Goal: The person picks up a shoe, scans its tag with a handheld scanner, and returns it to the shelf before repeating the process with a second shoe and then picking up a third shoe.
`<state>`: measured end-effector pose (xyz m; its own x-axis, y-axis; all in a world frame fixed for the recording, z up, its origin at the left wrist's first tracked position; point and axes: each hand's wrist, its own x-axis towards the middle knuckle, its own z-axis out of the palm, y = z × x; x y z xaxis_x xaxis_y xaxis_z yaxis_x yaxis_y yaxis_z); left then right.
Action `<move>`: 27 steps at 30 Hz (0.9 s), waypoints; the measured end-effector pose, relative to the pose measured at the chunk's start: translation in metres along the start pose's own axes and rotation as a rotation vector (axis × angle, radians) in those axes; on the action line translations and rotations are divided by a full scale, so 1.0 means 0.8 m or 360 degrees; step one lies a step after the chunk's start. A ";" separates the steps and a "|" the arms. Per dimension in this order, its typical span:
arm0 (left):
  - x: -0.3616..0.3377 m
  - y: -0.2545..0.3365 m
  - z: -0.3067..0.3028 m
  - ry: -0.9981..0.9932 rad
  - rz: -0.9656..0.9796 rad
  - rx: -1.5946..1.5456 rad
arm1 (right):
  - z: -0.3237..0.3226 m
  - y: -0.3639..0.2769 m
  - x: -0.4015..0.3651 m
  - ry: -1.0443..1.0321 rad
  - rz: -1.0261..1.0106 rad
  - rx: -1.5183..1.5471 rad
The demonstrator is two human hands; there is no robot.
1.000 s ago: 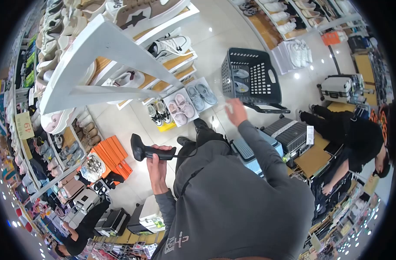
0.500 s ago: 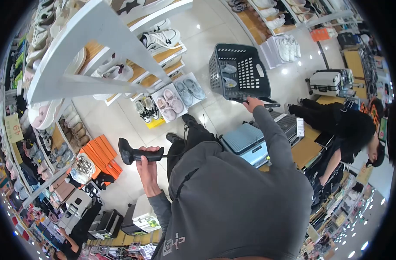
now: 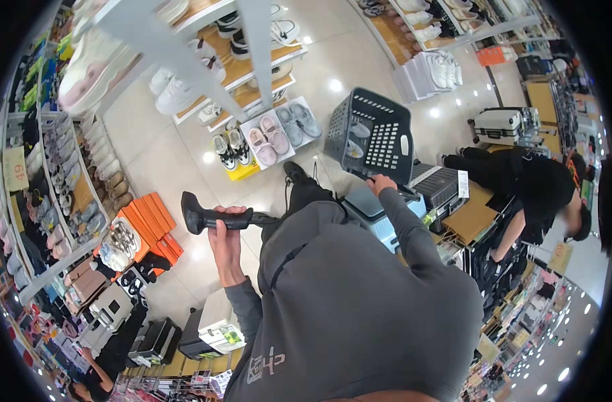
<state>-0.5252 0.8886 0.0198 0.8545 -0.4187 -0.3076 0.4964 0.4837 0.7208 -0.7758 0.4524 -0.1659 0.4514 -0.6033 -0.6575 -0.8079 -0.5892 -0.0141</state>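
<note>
My left hand [image 3: 226, 244] is wrapped around the grip of a black handheld scanner [image 3: 212, 216], whose head points left; a dark cable runs from the grip's end toward my body. My right hand [image 3: 382, 183] is closed on the handle of a dark grey shopping basket [image 3: 379, 107], which stands tilted on the floor ahead to the right. Inside the basket lies a pair of grey shoes [image 3: 357, 138]. Just left of the basket, pairs of grey shoes [image 3: 299, 123] and pink shoes [image 3: 268, 141] rest on white boxes.
White shoe racks [image 3: 242, 67] rise close at the left. Black-and-white shoes [image 3: 232, 147] sit on a yellow box. Orange shoeboxes [image 3: 148, 224] are stacked at the left. A light blue suitcase [image 3: 379, 218] stands under my right arm. Another person [image 3: 540, 187] bends over goods at the right.
The racks and floor shoes have shifted in view as I move. The basket and my right hand are now lower in view, closer to my body. The scanner stays in my left hand.
</note>
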 end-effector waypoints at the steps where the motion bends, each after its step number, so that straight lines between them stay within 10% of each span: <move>1: -0.008 0.007 -0.015 -0.0023 0.0006 0.0000 | 0.010 -0.011 -0.013 -0.0014 0.0004 0.0024; 27: -0.162 0.174 -0.289 -0.0013 0.0175 0.0021 | 0.116 -0.232 -0.084 0.0312 0.0111 0.0275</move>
<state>-0.5312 1.1876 0.0164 0.9024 -0.3696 -0.2213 0.3976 0.5168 0.7582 -0.6916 0.6522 -0.1892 0.4436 -0.7417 -0.5030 -0.8847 -0.4522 -0.1134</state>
